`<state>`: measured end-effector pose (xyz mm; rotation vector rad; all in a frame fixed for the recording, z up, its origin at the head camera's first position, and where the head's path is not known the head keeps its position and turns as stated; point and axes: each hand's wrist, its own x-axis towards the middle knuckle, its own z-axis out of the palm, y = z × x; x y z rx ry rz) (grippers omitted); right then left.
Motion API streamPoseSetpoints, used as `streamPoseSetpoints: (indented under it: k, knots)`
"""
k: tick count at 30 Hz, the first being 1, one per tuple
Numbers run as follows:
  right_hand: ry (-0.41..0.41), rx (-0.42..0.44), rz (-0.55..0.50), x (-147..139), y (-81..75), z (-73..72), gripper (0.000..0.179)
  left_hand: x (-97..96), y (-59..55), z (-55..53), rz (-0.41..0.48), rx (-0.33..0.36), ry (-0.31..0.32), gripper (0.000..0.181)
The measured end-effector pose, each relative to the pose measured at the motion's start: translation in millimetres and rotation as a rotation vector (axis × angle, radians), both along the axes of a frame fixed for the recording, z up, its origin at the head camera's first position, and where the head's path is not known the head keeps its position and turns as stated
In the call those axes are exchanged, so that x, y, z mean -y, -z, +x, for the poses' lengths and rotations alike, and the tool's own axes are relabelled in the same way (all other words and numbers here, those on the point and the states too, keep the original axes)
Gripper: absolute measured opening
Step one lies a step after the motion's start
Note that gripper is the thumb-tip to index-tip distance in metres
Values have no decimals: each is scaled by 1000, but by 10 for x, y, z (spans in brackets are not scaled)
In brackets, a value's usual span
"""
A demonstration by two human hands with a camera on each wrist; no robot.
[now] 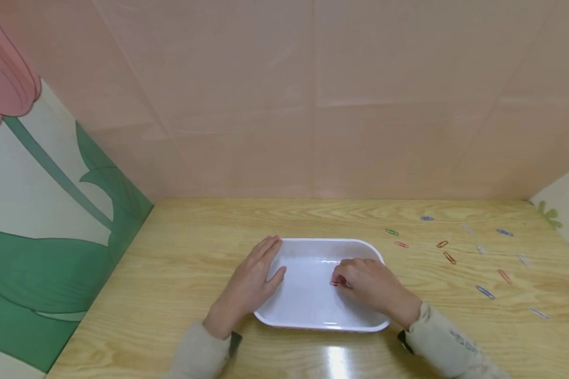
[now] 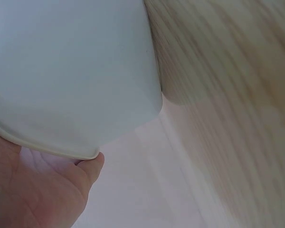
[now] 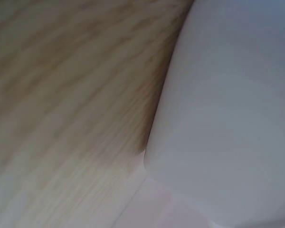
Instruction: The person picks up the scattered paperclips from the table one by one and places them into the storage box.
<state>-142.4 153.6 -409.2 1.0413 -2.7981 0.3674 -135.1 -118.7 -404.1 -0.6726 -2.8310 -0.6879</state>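
Observation:
A white tray [image 1: 303,295] sits on the table in front of me. My left hand [image 1: 251,281] rests over its left rim, fingers stretched toward the far left corner and thumb pointing inward over the tray. The left wrist view shows that palm [image 2: 33,190] against the rim, below the tray's outer wall [image 2: 80,80]. Inside the right half of the tray, my right hand [image 1: 370,284] pinches a red paper clip [image 1: 334,283] between thumb and fingers. In the right wrist view only the tray's wall [image 3: 223,123] shows, and the hand is out of sight.
Several loose paper clips lie scattered right of the tray, among them a green one [image 1: 391,232], a blue one [image 1: 486,292] and a dark red one [image 1: 449,258]. A pinkish wall [image 1: 313,131] rises behind the wooden table [image 1: 180,263].

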Motion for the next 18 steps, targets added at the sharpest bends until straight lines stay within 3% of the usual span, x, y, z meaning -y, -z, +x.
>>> streamPoseSetpoints:
  k: [6, 12, 18]
  knots:
    - [0, 17, -43, -3, -23, -8, 8, 1, 9, -11, 4, -3, 5, 59]
    - [-5, 80, -156, -27, -84, -16, 11, 0, 14, -16, 2, -4, 9, 59]
    - [25, 67, -229, -63, -156, -21, 16, 3, 15, -10, 2, -5, 3, 58]
